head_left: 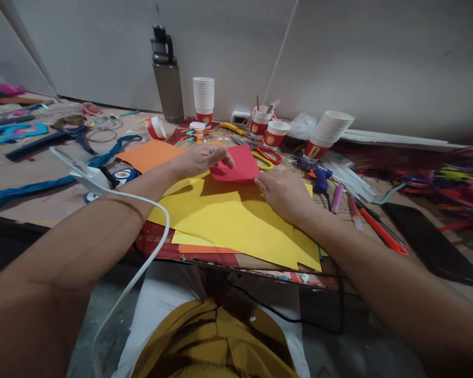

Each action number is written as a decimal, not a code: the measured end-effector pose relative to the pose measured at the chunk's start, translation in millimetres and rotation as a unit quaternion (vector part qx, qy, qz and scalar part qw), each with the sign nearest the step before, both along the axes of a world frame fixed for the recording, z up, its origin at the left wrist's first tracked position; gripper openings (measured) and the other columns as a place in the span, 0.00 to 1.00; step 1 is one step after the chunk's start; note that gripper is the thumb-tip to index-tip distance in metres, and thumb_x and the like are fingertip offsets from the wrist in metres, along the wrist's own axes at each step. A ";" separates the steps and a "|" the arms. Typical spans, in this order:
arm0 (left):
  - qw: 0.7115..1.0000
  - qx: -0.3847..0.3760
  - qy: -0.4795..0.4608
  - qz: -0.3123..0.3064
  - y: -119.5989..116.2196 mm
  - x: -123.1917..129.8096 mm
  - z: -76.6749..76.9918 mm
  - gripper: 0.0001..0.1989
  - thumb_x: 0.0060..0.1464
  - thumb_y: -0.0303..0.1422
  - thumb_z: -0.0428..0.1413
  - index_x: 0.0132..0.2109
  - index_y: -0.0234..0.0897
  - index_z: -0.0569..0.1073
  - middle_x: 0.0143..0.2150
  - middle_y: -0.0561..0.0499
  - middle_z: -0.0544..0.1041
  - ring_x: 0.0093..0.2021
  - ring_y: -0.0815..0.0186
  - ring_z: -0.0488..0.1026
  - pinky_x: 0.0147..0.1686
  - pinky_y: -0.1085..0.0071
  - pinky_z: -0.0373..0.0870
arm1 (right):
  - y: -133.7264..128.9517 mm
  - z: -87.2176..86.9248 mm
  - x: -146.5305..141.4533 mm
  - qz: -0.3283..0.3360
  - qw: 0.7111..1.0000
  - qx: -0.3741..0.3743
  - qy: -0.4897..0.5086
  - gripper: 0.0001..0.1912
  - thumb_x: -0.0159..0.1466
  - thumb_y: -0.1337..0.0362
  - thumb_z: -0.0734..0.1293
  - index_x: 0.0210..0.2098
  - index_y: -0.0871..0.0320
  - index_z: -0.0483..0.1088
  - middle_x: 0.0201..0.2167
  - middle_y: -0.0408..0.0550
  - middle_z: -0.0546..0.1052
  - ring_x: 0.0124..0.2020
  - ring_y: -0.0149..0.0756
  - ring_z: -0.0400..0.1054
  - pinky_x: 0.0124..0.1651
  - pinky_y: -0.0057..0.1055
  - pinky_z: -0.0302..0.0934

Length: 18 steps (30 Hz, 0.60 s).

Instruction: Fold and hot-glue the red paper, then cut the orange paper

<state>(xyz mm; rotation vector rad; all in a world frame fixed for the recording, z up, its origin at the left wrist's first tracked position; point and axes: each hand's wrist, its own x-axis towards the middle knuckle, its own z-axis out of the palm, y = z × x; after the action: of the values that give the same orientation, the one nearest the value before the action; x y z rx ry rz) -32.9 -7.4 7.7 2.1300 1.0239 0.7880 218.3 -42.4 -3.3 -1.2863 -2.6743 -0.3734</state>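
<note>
A red sheet of paper (240, 164) is raised slightly over a stack of yellow paper (236, 215), casting a shadow on it. My right hand (286, 191) pinches the red sheet at its near right corner, thumb and fingers together. Over the sheet's left edge is my left hand (201, 160), its fingers loosely bent and apart from the thumb; whether it touches the paper is hard to see. Orange paper (150, 155) lies beyond my left forearm, and another orange strip (205, 249) sticks out under the yellow stack.
Behind the paper are scissors (268, 155), stacked paper cups (204, 97), more cups (329, 131) and a tall bottle (168, 86). A glue gun (321, 176), markers (338, 198) and a black phone (429, 239) lie right. A white cable (163, 236) crosses my left forearm.
</note>
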 end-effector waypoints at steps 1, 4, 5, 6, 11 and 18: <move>1.000 0.013 -0.007 -0.024 -1.3 -0.2 1.9 0.34 0.56 0.59 0.43 0.42 0.34 0.79 0.46 0.41 0.79 0.47 0.60 0.74 0.49 0.65 0.67 | 0.2 1.5 0.1 -0.006 1.000 0.016 0.008 0.20 0.71 0.63 0.52 0.36 0.61 0.74 0.35 0.57 0.79 0.39 0.47 0.71 0.43 0.41 0.57; 0.997 0.020 0.000 -0.078 -4.4 1.7 2.9 0.32 0.47 0.57 0.56 0.47 0.35 0.78 0.51 0.42 0.77 0.52 0.56 0.73 0.52 0.64 0.66 | 2.0 2.9 1.4 -0.018 0.998 0.042 0.035 0.20 0.71 0.63 0.52 0.36 0.61 0.73 0.36 0.57 0.79 0.39 0.46 0.70 0.42 0.39 0.56; 0.997 0.030 0.008 -0.077 -5.3 3.2 1.7 0.30 0.44 0.54 0.61 0.48 0.36 0.78 0.51 0.43 0.78 0.52 0.56 0.73 0.52 0.64 0.67 | 2.8 2.6 2.0 -0.023 0.998 0.046 0.042 0.20 0.71 0.63 0.52 0.35 0.60 0.73 0.36 0.57 0.79 0.38 0.46 0.70 0.42 0.39 0.56; 0.997 0.047 0.017 -0.065 -6.2 5.1 0.1 0.29 0.42 0.50 0.64 0.47 0.36 0.78 0.50 0.44 0.78 0.51 0.57 0.73 0.51 0.65 0.67 | 3.4 2.1 2.6 -0.027 0.997 0.047 0.049 0.20 0.71 0.62 0.52 0.35 0.60 0.73 0.35 0.56 0.78 0.38 0.45 0.70 0.42 0.39 0.56; 0.990 0.135 0.017 0.033 -10.4 14.6 -7.4 0.12 0.53 0.38 0.59 0.41 0.38 0.81 0.40 0.48 0.82 0.40 0.63 0.77 0.45 0.69 0.69 | -3.6 4.2 4.6 0.013 0.990 0.041 0.133 0.20 0.71 0.63 0.51 0.45 0.60 0.73 0.46 0.58 0.77 0.49 0.49 0.67 0.51 0.46 0.57; 0.994 0.073 -0.054 0.068 -6.7 18.3 -24.0 0.13 0.54 0.38 0.59 0.42 0.35 0.81 0.41 0.46 0.82 0.39 0.63 0.77 0.43 0.69 0.71 | -34.1 -2.3 -15.8 0.229 0.963 -0.078 0.119 0.21 0.70 0.58 0.54 0.57 0.57 0.67 0.56 0.55 0.71 0.60 0.45 0.60 0.62 0.48 0.54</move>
<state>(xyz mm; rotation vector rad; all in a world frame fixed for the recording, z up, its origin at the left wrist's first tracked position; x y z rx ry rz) -14.6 -14.2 -16.4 2.1288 1.0912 1.0604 202.5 -76.5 -5.6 -0.6504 -2.7149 0.0520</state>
